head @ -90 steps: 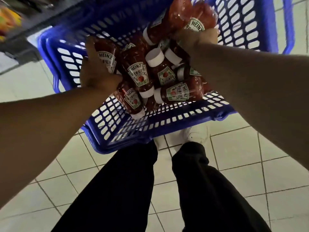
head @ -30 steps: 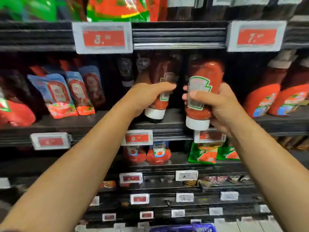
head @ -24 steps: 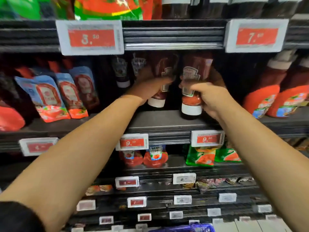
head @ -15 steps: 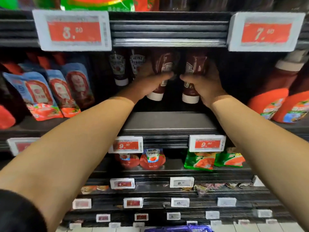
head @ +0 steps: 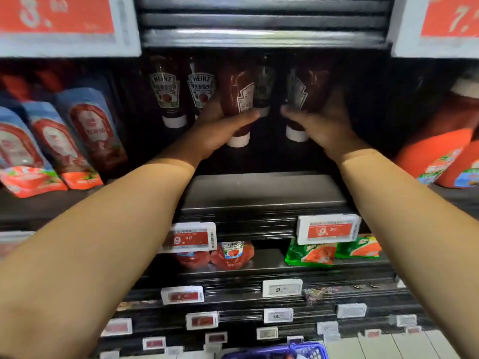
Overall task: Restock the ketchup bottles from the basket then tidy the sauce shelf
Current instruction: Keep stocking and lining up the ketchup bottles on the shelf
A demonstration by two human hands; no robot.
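Ketchup bottles: one in left hand [head: 220, 130], one in right hand [head: 321, 125], cap-down above sauce shelf [head: 261, 187] | fingers curled round each | advice: seat caps flat beside shelved Heinz bottles [head: 166, 97], labels forward

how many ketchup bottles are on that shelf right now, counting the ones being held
5: two at the back left, one in the left hand, one in the right hand, one behind between them. More may be hidden in the dark.
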